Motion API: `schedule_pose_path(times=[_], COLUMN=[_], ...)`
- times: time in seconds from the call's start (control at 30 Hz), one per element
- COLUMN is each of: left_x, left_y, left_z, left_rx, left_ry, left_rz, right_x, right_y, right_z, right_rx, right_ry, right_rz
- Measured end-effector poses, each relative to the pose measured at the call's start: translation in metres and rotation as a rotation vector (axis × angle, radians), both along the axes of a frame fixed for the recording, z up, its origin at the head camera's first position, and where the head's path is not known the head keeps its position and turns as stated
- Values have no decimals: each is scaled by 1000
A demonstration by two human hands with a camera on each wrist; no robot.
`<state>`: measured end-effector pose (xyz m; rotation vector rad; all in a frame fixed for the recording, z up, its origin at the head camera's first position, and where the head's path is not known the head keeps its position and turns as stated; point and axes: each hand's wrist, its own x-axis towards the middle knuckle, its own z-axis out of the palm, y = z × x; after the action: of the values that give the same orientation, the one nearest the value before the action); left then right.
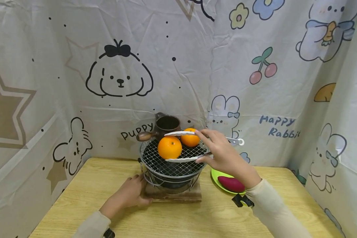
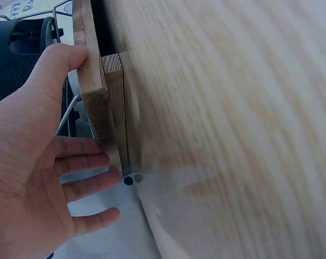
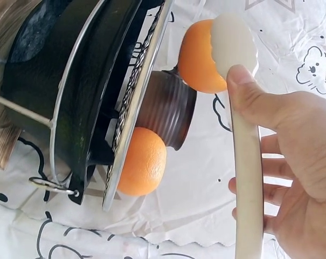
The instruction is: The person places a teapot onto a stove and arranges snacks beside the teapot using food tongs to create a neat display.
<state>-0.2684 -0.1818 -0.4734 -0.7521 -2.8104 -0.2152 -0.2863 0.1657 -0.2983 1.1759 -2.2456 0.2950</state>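
Left grip (image 1: 131, 191) lay low, fingers spread, nearly straight; right grip (image 1: 226, 154) was raised, thumb opposing fingers.

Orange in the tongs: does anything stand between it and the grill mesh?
Nothing visible does; a gap separates the held orange from the mesh. The pot and second orange stand on the mesh, farther back in the head view.
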Motion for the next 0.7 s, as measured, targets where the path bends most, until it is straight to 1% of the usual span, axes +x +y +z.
schedule_pose_path(times=[0.2, 0.37, 0.53, 0.7], left_x=[-2, -2, -1, -1], left_y=[0, 0, 0, 0], left_z=[1, -1, -1, -2], left_rx=[3, 6, 7, 2], left_ry=[-18, -9, 11, 17], left_rz=[1, 2, -11, -3], right_x=[0, 1, 0, -1], right_y=[-7, -12, -16, -20], right_z=[2, 1, -3, -5], right_rx=[20, 32, 44, 44], right_ry=[-81, -149, -166, -157], right_rz=[-27, -29, -30, -35])
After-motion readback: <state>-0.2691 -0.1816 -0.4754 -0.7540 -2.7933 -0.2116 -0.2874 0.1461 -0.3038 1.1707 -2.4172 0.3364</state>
